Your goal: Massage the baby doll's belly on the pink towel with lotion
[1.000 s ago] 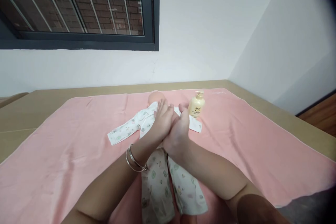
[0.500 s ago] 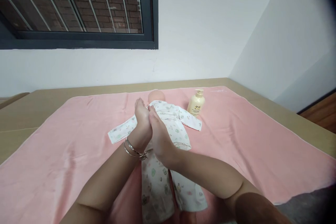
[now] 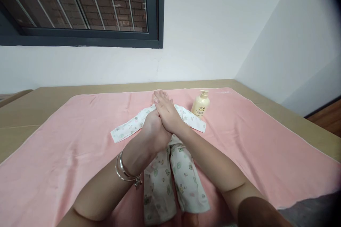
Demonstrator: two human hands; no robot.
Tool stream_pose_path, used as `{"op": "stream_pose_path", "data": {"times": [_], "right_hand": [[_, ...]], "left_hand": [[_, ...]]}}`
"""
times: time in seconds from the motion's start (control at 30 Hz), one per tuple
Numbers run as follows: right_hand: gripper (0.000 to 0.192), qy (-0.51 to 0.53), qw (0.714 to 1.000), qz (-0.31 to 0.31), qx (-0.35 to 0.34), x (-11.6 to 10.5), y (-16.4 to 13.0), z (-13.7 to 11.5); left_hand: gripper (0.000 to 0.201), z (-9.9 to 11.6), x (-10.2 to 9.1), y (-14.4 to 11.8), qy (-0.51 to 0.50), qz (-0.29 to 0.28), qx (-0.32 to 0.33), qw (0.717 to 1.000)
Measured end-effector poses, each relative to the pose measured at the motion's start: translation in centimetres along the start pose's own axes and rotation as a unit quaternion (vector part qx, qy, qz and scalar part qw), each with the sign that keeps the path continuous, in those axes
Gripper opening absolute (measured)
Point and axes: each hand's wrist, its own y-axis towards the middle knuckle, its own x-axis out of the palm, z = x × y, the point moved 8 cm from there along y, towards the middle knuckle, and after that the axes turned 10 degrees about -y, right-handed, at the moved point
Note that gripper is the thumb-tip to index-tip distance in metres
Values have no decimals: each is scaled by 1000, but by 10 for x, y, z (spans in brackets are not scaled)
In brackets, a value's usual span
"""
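Observation:
My left hand (image 3: 153, 128), with silver bracelets on its wrist, is pressed palm to palm against my right hand (image 3: 169, 114). The right hand's fingers are stretched out over the left, whose own fingers are mostly covered; no object shows between them. Below and behind them a baby doll (image 3: 188, 181) lies on its back in a white printed top and trousers, arms spread. My hands hide its head and much of its chest. Close to the doll's sleeve on the right stands a cream pump bottle (image 3: 200, 105).
A pink blanket (image 3: 80, 149) with a few creases covers most of the tan surface (image 3: 23, 120) beneath. Behind rises a white wall (image 3: 199, 35) with a dark-framed, barred window (image 3: 93, 35) at the upper left. Grey cloth (image 3: 314, 205) shows at the lower right.
My joined hands have moved up and slightly right, in front of the doll's head. The right palm has slid over the left and now lies more on top. The bottle stays put.

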Motion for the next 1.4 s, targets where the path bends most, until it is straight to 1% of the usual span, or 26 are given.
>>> {"op": "stream_pose_path", "data": {"times": [0.07,0.1,0.13,0.17,0.23,0.3,0.37,0.4,0.43,0.47,0.53,0.57,0.63,0.7,0.77,0.8,0.83,0.9,0.97,1.03,1.07,1.13,1.2,1.27,1.33,1.4], "right_hand": [[63,-50,998,30,-29,-7,4,2],[62,-77,995,46,-38,-11,6,3],[62,-102,992,59,-43,-15,7,4],[62,-125,989,68,-45,-19,9,5],[62,-162,983,69,-49,-22,14,7],[56,-187,979,45,-62,-17,17,9],[49,-209,975,8,-80,-2,17,12],[47,-223,971,-10,-89,7,15,15],[47,-243,965,-22,-95,15,13,20],[46,-268,957,-26,-104,23,11,25],[46,-304,943,-33,-132,33,10,38],[46,-305,939,-42,-151,37,10,44],[46,-287,939,-74,-176,40,15,60],[47,-277,943,-90,-159,37,22,78],[52,-303,945,-71,-102,31,24,92],[56,-329,940,-50,-70,29,22,96],[60,-359,932,-30,-47,28,17,95],[61,-410,911,-11,-45,34,2,84],[56,-423,899,-32,-109,46,-11,67],[52,-395,897,-77,-185,55,-14,56],[50,-371,900,-97,-208,55,-11,56],[45,-318,913,-126,-222,50,0,64],[42,-296,934,-103,-170,38,15,80],[44,-319,940,-62,-105,29,19,91],[48,-364,929,-37,-61,31,9,89],[53,-399,915,-36,-56,39,-6,78]], "left_hand": [[41,6,10,-10,-45,-41,-82,995],[43,10,11,-13,-61,-49,-113,990],[45,16,10,-13,-67,-47,-126,989],[47,23,7,-11,-65,-36,-118,990],[46,38,-6,3,-51,2,-57,997],[40,50,-24,25,-31,56,45,997],[33,54,-49,49,2,128,138,982],[28,52,-59,61,30,140,169,975],[24,50,-66,73,76,134,199,968],[19,48,-72,83,130,126,229,957],[11,38,-84,96,243,103,262,928],[10,34,-89,99,277,94,282,914],[14,27,-96,98,333,69,329,881],[18,23,-99,92,395,73,373,837],[19,21,-100,86,448,92,400,794],[19,20,-100,85,462,98,407,782],[20,20,-99,84,465,100,411,778],[23,19,-101,83,444,95,414,789],[29,18,-103,84,408,86,410,811],[32,18,-106,84,385,80,410,823],[32,18,-106,84,383,77,412,823],[33,17,-106,83,391,68,416,818],[32,16,-103,82,405,58,417,812],[31,16,-102,81,413,54,415,809],[30,17,-102,80,412,58,413,810],[29,17,-104,80,409,63,413,811]]}}
